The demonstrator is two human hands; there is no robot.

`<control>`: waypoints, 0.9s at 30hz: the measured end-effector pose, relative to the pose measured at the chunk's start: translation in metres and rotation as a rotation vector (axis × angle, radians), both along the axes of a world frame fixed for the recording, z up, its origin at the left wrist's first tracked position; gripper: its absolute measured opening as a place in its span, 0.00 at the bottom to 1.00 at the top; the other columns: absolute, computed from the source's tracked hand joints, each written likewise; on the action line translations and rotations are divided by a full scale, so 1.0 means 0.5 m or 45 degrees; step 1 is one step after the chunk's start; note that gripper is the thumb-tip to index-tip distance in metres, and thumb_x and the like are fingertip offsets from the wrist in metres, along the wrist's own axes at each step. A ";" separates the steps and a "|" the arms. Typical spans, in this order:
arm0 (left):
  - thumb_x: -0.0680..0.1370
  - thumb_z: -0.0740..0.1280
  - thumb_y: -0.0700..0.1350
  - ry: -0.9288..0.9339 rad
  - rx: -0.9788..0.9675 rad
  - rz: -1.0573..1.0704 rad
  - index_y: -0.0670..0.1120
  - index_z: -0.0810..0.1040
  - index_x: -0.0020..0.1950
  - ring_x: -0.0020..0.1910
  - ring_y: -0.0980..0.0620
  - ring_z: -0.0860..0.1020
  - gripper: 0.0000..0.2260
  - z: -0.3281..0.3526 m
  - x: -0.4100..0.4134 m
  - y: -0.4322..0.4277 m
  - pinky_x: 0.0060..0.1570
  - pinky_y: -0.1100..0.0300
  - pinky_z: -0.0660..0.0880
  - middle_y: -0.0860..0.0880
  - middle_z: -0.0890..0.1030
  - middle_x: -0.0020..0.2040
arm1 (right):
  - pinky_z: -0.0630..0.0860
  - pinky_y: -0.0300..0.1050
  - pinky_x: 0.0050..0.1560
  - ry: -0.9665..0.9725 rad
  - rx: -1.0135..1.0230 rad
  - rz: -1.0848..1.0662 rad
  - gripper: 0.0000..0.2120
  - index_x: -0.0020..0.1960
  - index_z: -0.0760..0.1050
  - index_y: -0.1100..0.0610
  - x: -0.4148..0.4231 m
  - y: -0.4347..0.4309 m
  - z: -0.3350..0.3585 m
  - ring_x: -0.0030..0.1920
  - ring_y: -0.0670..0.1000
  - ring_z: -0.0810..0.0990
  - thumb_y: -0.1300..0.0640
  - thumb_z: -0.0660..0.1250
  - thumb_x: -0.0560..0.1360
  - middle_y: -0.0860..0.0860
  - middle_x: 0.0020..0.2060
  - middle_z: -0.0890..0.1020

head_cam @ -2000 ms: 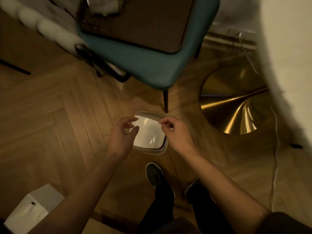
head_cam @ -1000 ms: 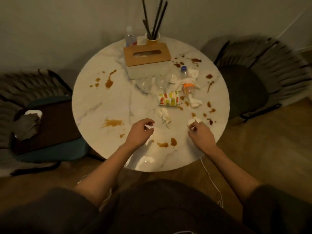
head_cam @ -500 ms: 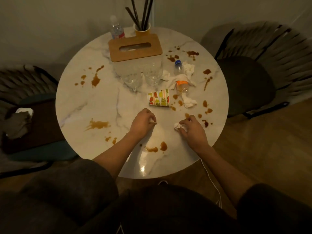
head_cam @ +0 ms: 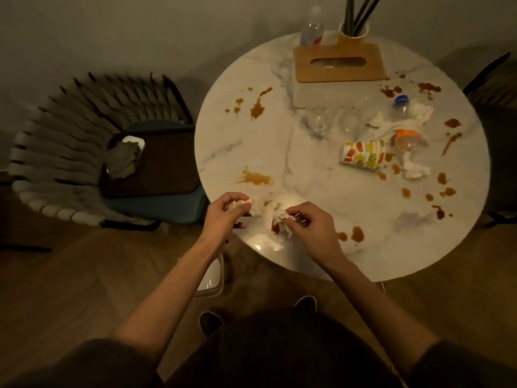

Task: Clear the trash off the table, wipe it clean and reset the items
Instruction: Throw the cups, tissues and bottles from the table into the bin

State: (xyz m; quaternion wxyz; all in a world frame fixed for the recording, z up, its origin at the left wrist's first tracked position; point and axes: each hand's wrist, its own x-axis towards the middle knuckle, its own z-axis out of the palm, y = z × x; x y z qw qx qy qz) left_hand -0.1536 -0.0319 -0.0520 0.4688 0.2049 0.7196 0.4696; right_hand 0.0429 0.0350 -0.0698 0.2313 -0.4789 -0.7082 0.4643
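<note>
Since half a second ago both hands have moved to the near left edge of the table (head_cam: 321,247), each carrying its tissue along. The left hand (head_cam: 223,217) is pinching a crumpled tissue (head_cam: 242,205); the right hand (head_cam: 310,228) is gripping another tissue wad (head_cam: 275,217) over a brown spill. The trash bin (head_cam: 211,278) on the floor is mostly hidden behind the left forearm. The yellow cup (head_cam: 353,32) is holding dark sticks, cut off at the top.

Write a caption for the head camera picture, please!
Both hands, left hand and right hand, lift crumpled tissues off the stained table.
</note>
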 end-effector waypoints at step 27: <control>0.76 0.69 0.37 -0.065 -0.366 -0.055 0.45 0.81 0.48 0.39 0.52 0.82 0.05 -0.672 -0.378 -0.435 0.35 0.56 0.80 0.45 0.82 0.46 | 0.75 0.42 0.43 -0.704 -0.666 0.115 0.03 0.44 0.79 0.57 -0.483 -0.333 -0.833 0.42 0.51 0.79 0.61 0.72 0.72 0.53 0.41 0.82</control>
